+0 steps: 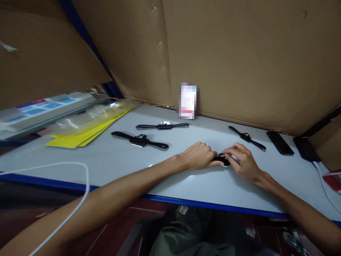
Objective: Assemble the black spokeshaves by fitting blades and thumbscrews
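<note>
Just above the tabletop, a black spokeshave (pixel 221 159) is held between my two hands. My left hand (pixel 199 156) wraps round one of its handles and covers it. The thumb and fingers of my right hand (pixel 243 161) pinch at the spokeshave's middle part, where a small bright metal piece shows; the exact spot they grip is hidden. A second spokeshave (pixel 140 140) lies left of my left hand, and a third spokeshave (pixel 165 125) sits behind it. Beyond my right hand rests another spokeshave (pixel 247 137), angled across the table.
A white table (pixel 170 181) with a blue front edge is backed by cardboard (pixel 226 64). Yellow sheets and plastic bags (pixel 87 124) lie left. A blurred upright card or screen (pixel 188 101) leans at the back. A dark phone (pixel 280 143) and a corded black device (pixel 306 149) sit right.
</note>
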`<state>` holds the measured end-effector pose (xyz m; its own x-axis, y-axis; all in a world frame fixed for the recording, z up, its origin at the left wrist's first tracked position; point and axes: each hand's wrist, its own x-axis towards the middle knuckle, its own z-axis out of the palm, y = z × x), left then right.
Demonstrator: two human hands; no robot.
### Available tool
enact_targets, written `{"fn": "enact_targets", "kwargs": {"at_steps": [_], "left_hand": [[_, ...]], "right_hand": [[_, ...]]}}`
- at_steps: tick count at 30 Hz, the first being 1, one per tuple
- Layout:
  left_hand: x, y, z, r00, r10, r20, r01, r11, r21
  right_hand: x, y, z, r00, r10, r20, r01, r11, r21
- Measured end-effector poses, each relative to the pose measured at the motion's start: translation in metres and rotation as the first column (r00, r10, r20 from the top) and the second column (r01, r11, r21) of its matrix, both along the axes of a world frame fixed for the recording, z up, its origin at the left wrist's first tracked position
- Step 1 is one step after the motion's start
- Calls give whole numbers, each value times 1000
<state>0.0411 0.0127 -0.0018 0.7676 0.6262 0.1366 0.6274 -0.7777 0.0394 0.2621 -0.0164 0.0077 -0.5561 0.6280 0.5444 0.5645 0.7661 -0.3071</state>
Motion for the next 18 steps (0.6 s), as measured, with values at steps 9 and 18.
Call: {"fn": "enact_targets", "kwargs": {"at_steps": [9,18], "left_hand": [[-1,1,-1,998,-6,61,7,1000,-20],[0,0,-1,999,-8,45,8,1000,2]], "right_hand": [[-4,-2,2,996,86,-10,-86,995,-51],[0,-1,4,999,3,-37,-5,999,-54]]}}
